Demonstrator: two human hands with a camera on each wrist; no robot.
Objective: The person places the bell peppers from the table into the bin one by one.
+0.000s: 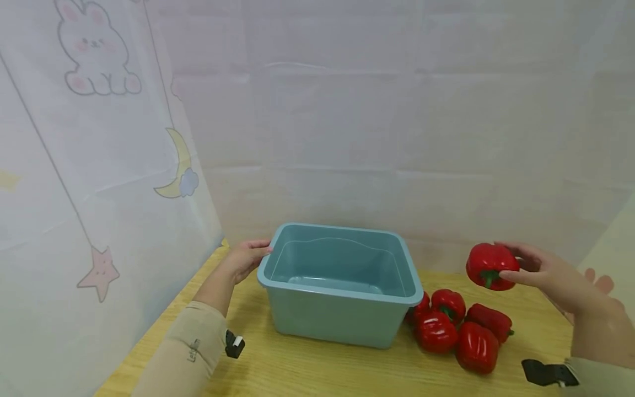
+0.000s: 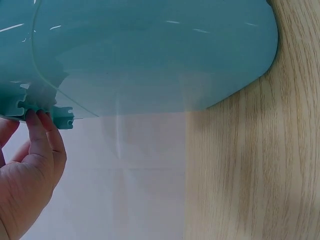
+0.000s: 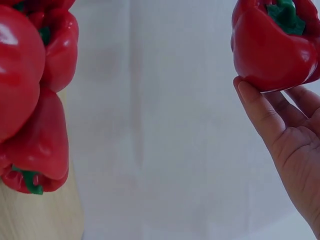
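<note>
1. Readable writing: the left sleeve (image 1: 190, 342) carries a small printed mark; the characters are too small to read. No other label or brand shows on any item.
2. Bin count: one. The teal plastic bin (image 1: 342, 309) stands upright on the wooden table (image 1: 347, 369), with nothing visible inside it.
3. Pepper count: six red bell peppers with green stems. One, the held pepper (image 1: 490, 266), is lifted clear of the table at 3 o'clock from the bin. The other five form the pepper pile (image 1: 458, 331) on the table, just beside the bin's right wall at 4 o'clock; one of them is partly hidden behind the bin corner.
4. Left hand (image 1: 244, 259): at 9 o'clock from the bin. Its fingers (image 2: 42, 130) are curled onto the underside of the bin's rim lip, gripping the rim.
5. Right hand (image 1: 550, 275): fingers and thumb wrapped round the held pepper, gripping it. In the right wrist view the stem end faces the camera and the thumb (image 3: 257, 107) presses the pepper's lower side.
6. Wrist devices: two, one black unit at each wrist.
7. Backdrop: a white cloth with one printed rabbit (image 1: 96, 47), one moon with cloud (image 1: 179, 168) and one pink star (image 1: 101, 271), at 10 o'clock from the bin.
</note>
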